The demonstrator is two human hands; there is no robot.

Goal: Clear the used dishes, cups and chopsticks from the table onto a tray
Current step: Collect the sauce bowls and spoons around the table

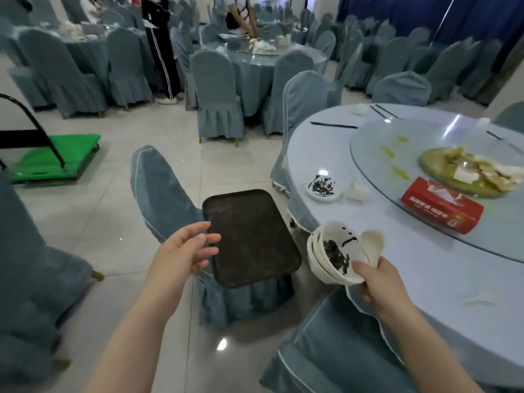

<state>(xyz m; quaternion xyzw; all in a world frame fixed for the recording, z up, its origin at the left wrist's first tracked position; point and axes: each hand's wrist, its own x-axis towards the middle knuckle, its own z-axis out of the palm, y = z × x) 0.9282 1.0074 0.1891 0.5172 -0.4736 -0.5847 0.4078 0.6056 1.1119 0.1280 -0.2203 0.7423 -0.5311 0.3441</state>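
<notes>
A dark rectangular tray (pixel 252 236) lies on the seat of a blue-covered chair (pixel 161 191). My right hand (pixel 380 282) grips a stack of white bowls (pixel 331 256) smeared with dark sauce, with a white spoon (pixel 373 245) in the same grip, just right of the tray. My left hand (pixel 184 251) hovers with relaxed fingers over the tray's left edge and holds nothing. On the round table (pixel 397 251) stand a small soiled dish (pixel 323 187) and a small white cup (pixel 357 191). Black chopsticks (pixel 333 125) lie at the far rim.
A glass turntable (pixel 382 165) carries a red tissue box (pixel 442 207) and a plate of leftovers (pixel 465 171). More chopsticks (pixel 382 112) lie farther back. A green cart (pixel 54 157) stands at left. Covered chairs and other tables fill the room, with people at the back.
</notes>
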